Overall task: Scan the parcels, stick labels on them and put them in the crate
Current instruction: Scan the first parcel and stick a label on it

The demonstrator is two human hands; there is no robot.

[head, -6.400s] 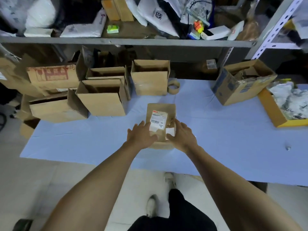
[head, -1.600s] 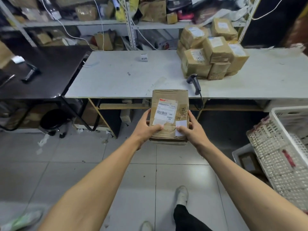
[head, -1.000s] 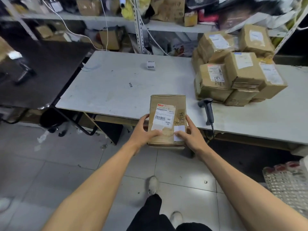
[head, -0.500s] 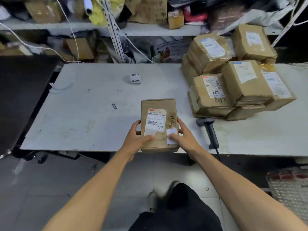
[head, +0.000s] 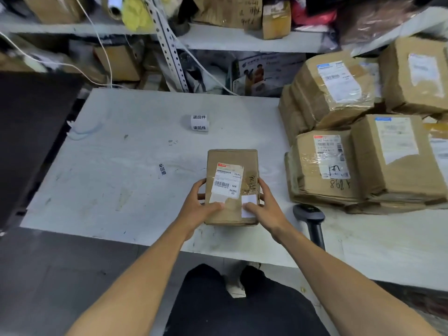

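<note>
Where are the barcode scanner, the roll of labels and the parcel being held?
barcode scanner (head: 309, 212), head view, on its dark head.
roll of labels (head: 199, 122), head view, on its printed white front.
parcel (head: 232, 158), head view, on the bare cardboard above its shipping label.
</note>
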